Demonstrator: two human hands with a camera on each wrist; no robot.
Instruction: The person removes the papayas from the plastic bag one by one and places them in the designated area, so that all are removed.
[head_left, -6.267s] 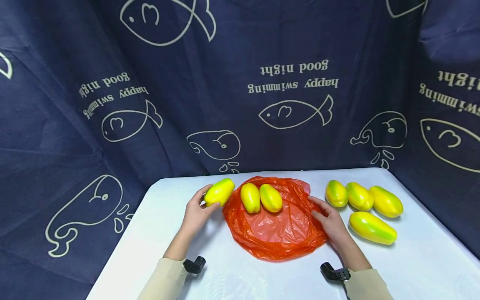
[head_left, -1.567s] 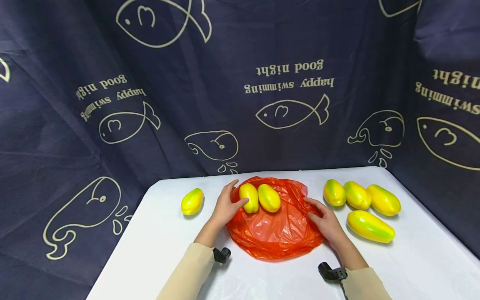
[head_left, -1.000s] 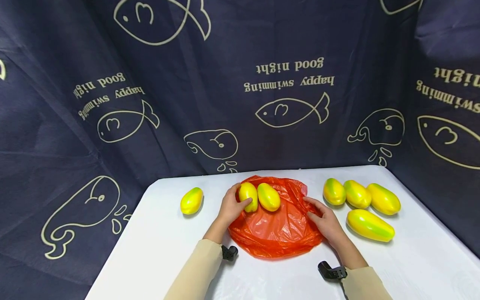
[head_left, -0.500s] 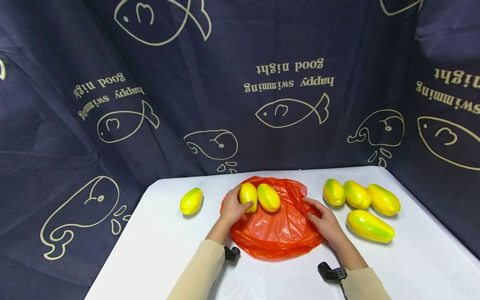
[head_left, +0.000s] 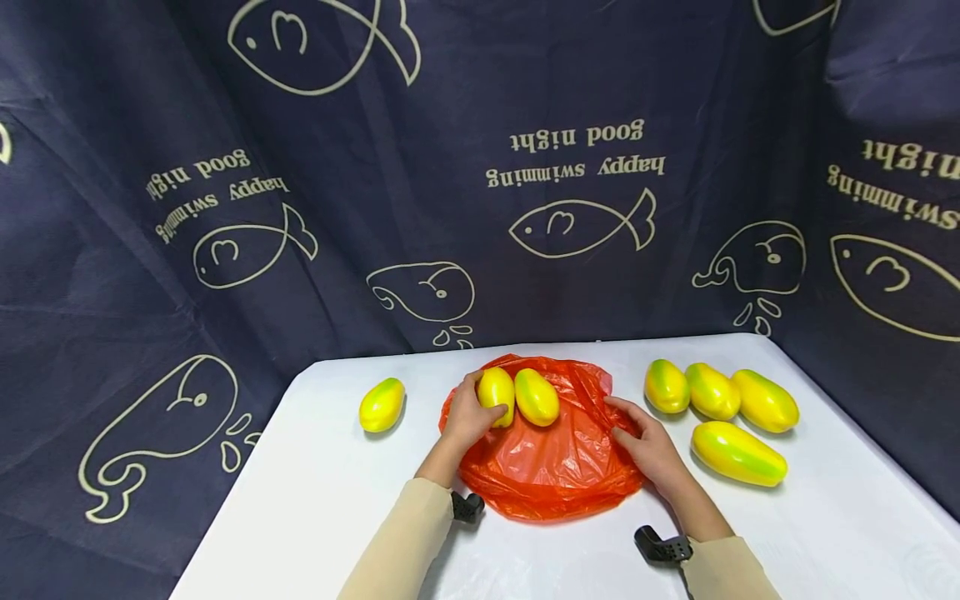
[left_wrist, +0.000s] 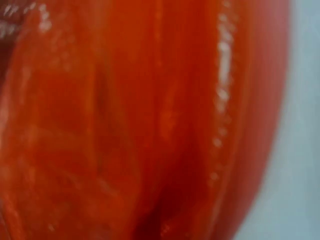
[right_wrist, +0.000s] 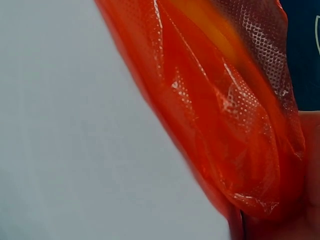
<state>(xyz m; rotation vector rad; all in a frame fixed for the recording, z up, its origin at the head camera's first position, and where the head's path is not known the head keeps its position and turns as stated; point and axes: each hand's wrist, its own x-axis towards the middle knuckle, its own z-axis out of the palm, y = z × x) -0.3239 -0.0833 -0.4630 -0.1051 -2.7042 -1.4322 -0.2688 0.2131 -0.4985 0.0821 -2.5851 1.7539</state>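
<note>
In the head view a red plastic bag point(head_left: 551, 454) lies spread on the table, with two yellow-green papayas on it. My left hand point(head_left: 467, 414) curls round the left papaya point(head_left: 498, 393), thumb across its lower front. The right papaya point(head_left: 537, 397) lies just beside it, untouched. My right hand point(head_left: 647, 437) grips the bag's right edge between thumb and fingers. Crumpled red bag point(left_wrist: 150, 100) fills most of the left wrist view, hiding that hand. In the right wrist view, the bag point(right_wrist: 220, 120) runs down to my right hand point(right_wrist: 311, 165) at the edge.
A single papaya point(head_left: 382, 405) sits on the white table point(head_left: 315, 500) left of the bag. Several more lie at the right: a group of three point(head_left: 712, 391) and one long papaya point(head_left: 738, 453) in front. A dark blue printed cloth point(head_left: 450, 167) encloses the table behind and at the sides.
My left hand set down a papaya at the table's left, then moved right and took hold of the left papaya on the bag. My right hand stays at the bag's edge.
</note>
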